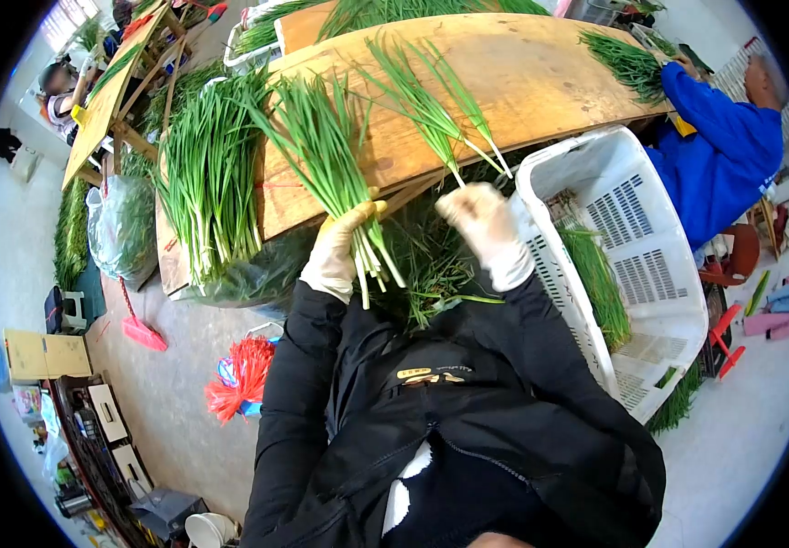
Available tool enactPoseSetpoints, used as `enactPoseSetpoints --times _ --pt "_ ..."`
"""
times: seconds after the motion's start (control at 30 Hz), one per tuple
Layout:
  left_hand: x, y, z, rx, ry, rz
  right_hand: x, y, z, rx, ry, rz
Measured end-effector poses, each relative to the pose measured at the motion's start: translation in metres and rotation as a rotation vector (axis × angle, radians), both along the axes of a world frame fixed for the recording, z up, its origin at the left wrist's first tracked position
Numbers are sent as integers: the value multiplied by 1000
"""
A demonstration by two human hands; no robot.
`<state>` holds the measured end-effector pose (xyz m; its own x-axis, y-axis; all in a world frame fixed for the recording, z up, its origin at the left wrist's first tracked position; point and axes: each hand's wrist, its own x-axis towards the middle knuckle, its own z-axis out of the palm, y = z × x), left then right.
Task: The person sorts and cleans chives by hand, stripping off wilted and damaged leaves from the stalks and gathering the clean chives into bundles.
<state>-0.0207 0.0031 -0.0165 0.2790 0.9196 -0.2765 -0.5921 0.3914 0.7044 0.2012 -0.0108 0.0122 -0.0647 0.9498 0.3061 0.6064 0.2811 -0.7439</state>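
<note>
A worker wears a black long-sleeved jacket (468,402) with a gold-coloured metal detail at the front. Pale, thin gloves cover both the left hand (483,219) and the right hand (338,239), with yellow showing on the right glove's fingers.
</note>
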Motion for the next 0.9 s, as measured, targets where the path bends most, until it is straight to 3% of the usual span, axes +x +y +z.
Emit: enactPoseSetpoints --times 0.03,0.13,0.23,0.33,0.4,0.47,0.53,0.57,0.6,0.67,0.8,0.9 --pt "3 -1 2 -58 -78 40 12 10 12 -156 -81 -149" --pt "7 1 7 -160 -210 112 46 49 13 -246 -594 -210" --pt "3 6 -2 -122 -211 14 63 77 14 -66 -615 -283" --pt "1 7 -7 -137 -200 30 61 92 23 -362 -800 -227" --pt "0 7 -6 -137 -191 43 55 106 2 -319 -963 -152" --pt "-1 6 -6 -149 -214 69 56 113 -5 -295 -975 -157" --pt "-4 7 -4 -164 -227 91 49 99 29 -260 -784 -227" --pt "-6 7 -5 -156 -237 95 55 88 29 -25 -578 -231" --pt "-8 7 -4 -150 -247 98 60 83 32 -28 -404 -196" --pt "-8 8 -3 -142 -256 96 57 67 32 40 -405 -261" --pt "-2 11 -2 -137 -208 84 46 69 -2 69 -673 -150" --pt "4 10 1 -156 -216 85 37 89 1 -48 -789 -230"
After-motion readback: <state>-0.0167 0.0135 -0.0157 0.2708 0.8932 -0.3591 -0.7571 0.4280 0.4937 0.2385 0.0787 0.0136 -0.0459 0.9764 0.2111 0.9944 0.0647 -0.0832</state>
